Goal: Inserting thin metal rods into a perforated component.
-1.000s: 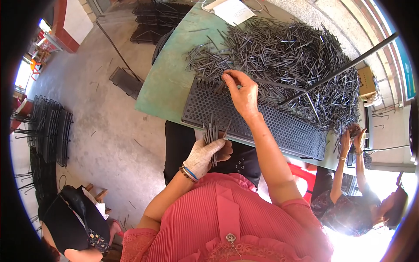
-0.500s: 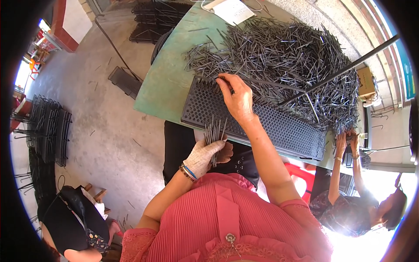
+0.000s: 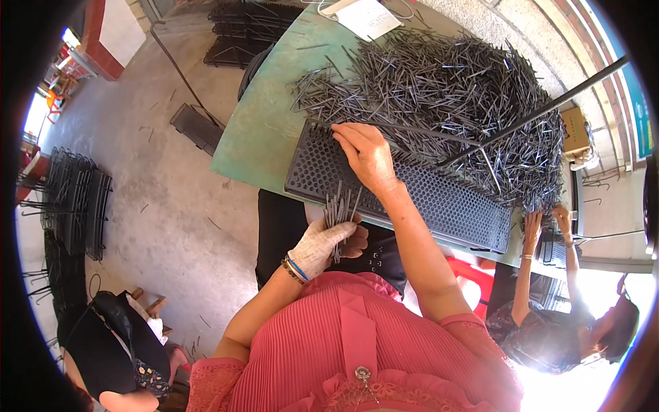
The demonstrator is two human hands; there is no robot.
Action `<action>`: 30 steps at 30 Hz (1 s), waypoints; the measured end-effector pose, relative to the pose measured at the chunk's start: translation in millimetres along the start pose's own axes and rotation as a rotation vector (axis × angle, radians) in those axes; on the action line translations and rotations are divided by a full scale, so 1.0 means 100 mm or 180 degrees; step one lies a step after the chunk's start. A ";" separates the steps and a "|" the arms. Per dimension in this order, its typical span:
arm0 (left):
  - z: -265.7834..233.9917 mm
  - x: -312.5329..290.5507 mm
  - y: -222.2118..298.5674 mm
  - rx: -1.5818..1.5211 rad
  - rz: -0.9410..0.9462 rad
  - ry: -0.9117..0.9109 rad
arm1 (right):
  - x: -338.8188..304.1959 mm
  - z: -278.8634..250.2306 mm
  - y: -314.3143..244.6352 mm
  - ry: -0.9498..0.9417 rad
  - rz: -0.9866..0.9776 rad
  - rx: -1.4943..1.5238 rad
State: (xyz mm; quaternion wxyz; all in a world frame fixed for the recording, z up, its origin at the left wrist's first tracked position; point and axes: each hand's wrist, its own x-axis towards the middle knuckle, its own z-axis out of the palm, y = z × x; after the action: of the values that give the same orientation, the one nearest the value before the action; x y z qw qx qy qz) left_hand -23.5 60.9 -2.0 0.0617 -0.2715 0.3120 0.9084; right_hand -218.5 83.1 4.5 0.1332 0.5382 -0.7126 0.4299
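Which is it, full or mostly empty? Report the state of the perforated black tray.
Mostly empty: bare holes cover most of the perforated black tray, with dark strips along its far edge, by the right hand.

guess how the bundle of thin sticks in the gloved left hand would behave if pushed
The sticks look stiff, since they stand straight above the left hand. They seem light, as one hand holds many. They would probably splay if held loosely, since their tips spread apart.
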 end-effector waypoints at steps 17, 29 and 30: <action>0.08 0.00 0.09 -0.0101 0.0481 -0.0277 | -0.35 -0.55 -0.31 -0.1731 0.2887 0.2153; 0.07 0.05 -0.07 -0.0124 0.0077 -0.0193 | -0.10 -0.36 -0.11 0.0683 0.2038 0.1330; 0.06 0.04 -0.07 -0.0111 0.0079 -0.0178 | -0.08 -0.32 -0.10 0.0713 0.1939 0.1221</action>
State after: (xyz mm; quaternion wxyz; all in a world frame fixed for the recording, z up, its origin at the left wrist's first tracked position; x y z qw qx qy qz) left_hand -27.9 70.1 -3.7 0.0544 -0.2431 0.2976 0.9216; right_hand -215.3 111.7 22.6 -0.0269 0.2665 -0.7275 0.6316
